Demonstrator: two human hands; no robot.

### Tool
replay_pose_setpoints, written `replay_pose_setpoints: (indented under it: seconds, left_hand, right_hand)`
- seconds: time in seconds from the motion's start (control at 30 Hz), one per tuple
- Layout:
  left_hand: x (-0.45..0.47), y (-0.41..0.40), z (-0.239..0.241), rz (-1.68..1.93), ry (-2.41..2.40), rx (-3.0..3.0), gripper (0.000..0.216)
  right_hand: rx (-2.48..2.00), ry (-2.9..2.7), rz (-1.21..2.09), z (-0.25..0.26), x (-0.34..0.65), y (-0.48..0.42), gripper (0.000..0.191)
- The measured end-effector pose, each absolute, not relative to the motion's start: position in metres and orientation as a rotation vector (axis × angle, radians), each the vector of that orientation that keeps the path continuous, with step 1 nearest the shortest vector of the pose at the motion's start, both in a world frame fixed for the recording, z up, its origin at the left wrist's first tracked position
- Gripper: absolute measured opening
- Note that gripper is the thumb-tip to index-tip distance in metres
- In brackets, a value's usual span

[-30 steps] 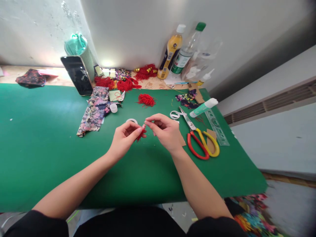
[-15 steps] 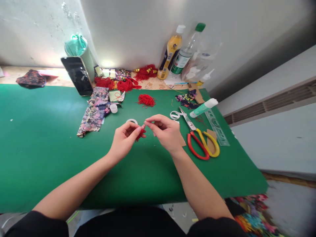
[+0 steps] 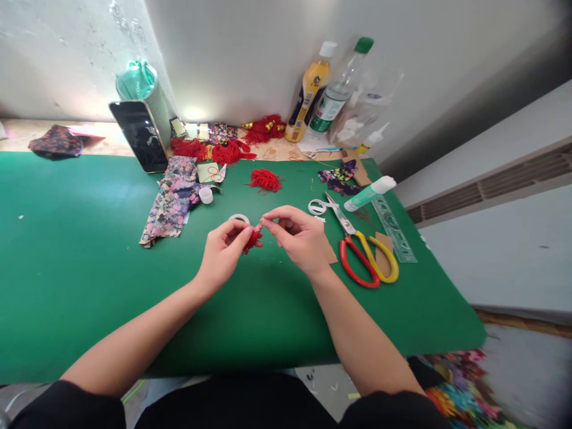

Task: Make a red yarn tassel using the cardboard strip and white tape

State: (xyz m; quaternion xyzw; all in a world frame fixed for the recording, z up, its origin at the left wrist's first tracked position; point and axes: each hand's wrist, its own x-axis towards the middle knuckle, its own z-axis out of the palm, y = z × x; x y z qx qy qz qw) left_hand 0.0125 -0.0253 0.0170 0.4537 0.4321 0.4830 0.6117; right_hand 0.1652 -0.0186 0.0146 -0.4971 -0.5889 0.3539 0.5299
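Note:
Between the thumb and fingers of my left hand (image 3: 224, 251) is a small red tassel (image 3: 251, 241), its threads hanging down. My right hand (image 3: 298, 238) is closed in a pinch right at the tassel's top end; what its fingertips hold is too small to make out. Just behind my left hand lies a white tape roll (image 3: 239, 218), partly hidden by the fingers. A bundle of red threads (image 3: 265, 180) rests on the green mat (image 3: 111, 286) beyond both hands.
Right of my hands lie scissors (image 3: 357, 256) with red and yellow handles, a glue stick (image 3: 370, 193) and a clear ruler (image 3: 394, 229). Floral fabric (image 3: 170, 202) and a leaning phone (image 3: 139, 136) are at left. A yellow bottle (image 3: 308, 95) and clear bottle (image 3: 337, 95) stand behind.
The tassel has turned slightly in my left fingers, its threads showing a little higher. My hands stay in nearly the same place.

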Motion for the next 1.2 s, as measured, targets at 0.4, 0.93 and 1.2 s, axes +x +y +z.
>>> replay_pose_setpoints:
  seconds: [0.4,0.93,1.2]
  left_hand:
    - [0.011,-0.021,0.01,1.047,0.975,0.872,0.03]
    - [0.008,-0.021,0.005,0.848,0.795,1.128,0.029]
    - [0.009,-0.02,-0.002,0.78,0.754,1.179,0.038]
  right_hand:
    - [-1.095,-1.435,0.891,0.014,0.165,-0.02,0.005]
    - [-1.132,-1.369,0.94,0.015,0.167,-0.019,0.009]
    - [-1.116,-1.356,0.943,0.018,0.165,-0.019,0.007]
